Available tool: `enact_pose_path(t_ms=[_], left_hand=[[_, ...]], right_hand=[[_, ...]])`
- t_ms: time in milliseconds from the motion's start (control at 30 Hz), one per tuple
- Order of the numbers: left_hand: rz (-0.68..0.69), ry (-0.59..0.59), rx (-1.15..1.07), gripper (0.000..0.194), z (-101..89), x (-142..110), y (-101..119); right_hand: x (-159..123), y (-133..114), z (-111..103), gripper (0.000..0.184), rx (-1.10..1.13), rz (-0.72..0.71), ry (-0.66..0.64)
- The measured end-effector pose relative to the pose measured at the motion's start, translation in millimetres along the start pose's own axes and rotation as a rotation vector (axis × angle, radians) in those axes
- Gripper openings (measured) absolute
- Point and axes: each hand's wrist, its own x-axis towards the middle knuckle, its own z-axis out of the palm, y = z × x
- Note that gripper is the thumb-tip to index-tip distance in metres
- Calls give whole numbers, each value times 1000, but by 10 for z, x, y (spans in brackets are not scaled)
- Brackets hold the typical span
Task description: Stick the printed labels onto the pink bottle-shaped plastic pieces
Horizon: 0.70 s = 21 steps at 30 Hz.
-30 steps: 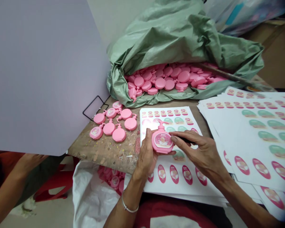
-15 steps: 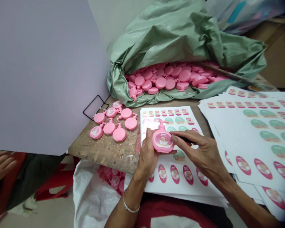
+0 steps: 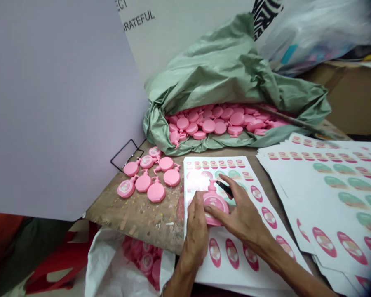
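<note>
A pink bottle-shaped plastic piece (image 3: 215,203) lies on a printed sticker sheet (image 3: 204,167), its lower part covered by my hands. My left hand (image 3: 196,231) holds its lower left side with the fingers together. My right hand (image 3: 235,214) presses its fingertips on the front of the piece and keeps a small black tool (image 3: 224,188) between the fingers. The sheet carries rows of pink oval and green oval labels. Several loose pink pieces (image 3: 156,192) lie on a worn wooden board (image 3: 142,218) to the left of the sheet.
A green plastic sack (image 3: 222,86) holds a heap of pink pieces behind the sheet. More sticker sheets (image 3: 334,206) are stacked at right. A large lilac board (image 3: 55,103) stands at left, beside a black wire frame (image 3: 123,154). Below the table, a white bag (image 3: 111,264) holds pink pieces.
The view has tilted up, so everything sits lower in the frame. The pink piece has turned on the sheet under my hands, and the black tool now shows. The other person's hand has left the lower left.
</note>
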Motion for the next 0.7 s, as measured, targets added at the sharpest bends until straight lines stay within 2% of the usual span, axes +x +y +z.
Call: enact_pose_path(t_ms=[67,133,200,267,367,467,533,600,700], left_hand=[[4,-26,25,39,-90,51,-22],[77,23,118,39,-253,176,-10],[221,207,302,38,-470,367,25],[354,388,466,37,-686,578,70],[652,588,719,39,-881,802,132],[874,721,874,40,-878,839,146],[951,666,879,35,-815,795,116],[971,575,821,29,-746,736,71],[843,428,703,22,-660,658,12]], right_hand=[[186,181,77,75,-8,67,5],[495,427,99,67,-55,127,-5],[881,656,117,48,-117,134,-98],[1280,794,204,37,-167,114,-124],[1786,803,518,26,-225,42,-159],[2135,691,898,30,-289,-22,-192],[2277,632,1063,36,-326,-46,-205],[2327,626,1104,38,-347,-70,-219],[2236,712,960,35,-356,-111,-243]])
